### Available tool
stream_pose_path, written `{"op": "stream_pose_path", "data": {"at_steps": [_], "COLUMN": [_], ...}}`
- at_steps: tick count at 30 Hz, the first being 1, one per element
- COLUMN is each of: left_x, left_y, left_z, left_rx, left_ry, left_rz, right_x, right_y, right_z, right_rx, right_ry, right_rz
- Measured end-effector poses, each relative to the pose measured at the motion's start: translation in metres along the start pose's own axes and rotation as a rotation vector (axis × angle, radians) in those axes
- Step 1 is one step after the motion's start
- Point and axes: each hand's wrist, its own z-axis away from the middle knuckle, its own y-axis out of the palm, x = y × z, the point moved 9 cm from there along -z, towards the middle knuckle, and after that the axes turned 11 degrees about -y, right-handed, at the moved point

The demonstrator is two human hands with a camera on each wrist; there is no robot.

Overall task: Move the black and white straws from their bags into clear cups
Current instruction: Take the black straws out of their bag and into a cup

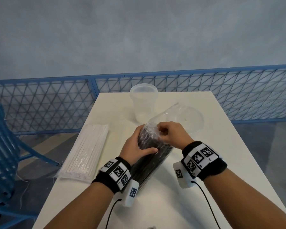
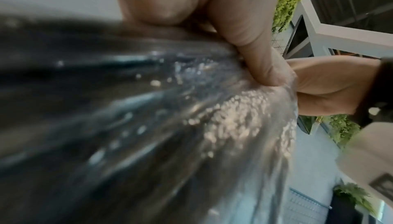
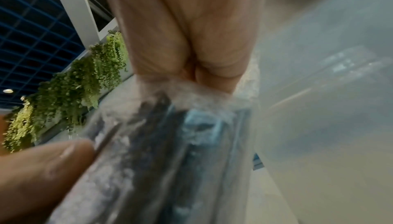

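Two hands are on the bag of black straws, which I have standing on end and tilted on the white bench. My left hand wraps its fingers and thumb round the upper part of the bundle. My right hand pinches the crinkled clear plastic at the bag's top, its fingers curled tight on the film; the right wrist view shows the fingers bunching the plastic just above the dark straw ends. Loose film rises past the right hand toward the far side of the bench.

At the left edge of the bench lies the bag of white straws, flat and apart from both hands. One clear cup stands upright near the far edge. A second clear cup sits just behind my right hand, partly hidden by the film.
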Motion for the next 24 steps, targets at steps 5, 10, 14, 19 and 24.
{"op": "stream_pose_path", "data": {"at_steps": [5, 10, 14, 19, 24], "left_x": [-0.016, -0.020, -0.017, -0.012, -0.009], "left_y": [-0.001, -0.004, -0.008, -0.011, -0.018], "left_z": [-0.002, -0.006, -0.002, 0.002, 0.009], "left_rx": [-0.008, -0.021, -0.063, -0.127, -0.256], "left_ry": [0.060, 0.052, 0.022, -0.040, -0.059], "left_rz": [-0.044, -0.052, 0.006, 0.102, 0.196], "right_x": [0.001, 0.001, 0.004, 0.018, 0.013], "right_y": [-0.003, -0.018, -0.049, -0.077, -0.053], "right_z": [-0.002, 0.000, 0.001, 0.009, 0.019], "right_rx": [-0.122, -0.296, -0.446, -0.609, -0.663], "right_ry": [-0.006, -0.002, -0.015, -0.086, 0.026], "right_rz": [-0.042, -0.124, -0.198, -0.218, -0.342]}}
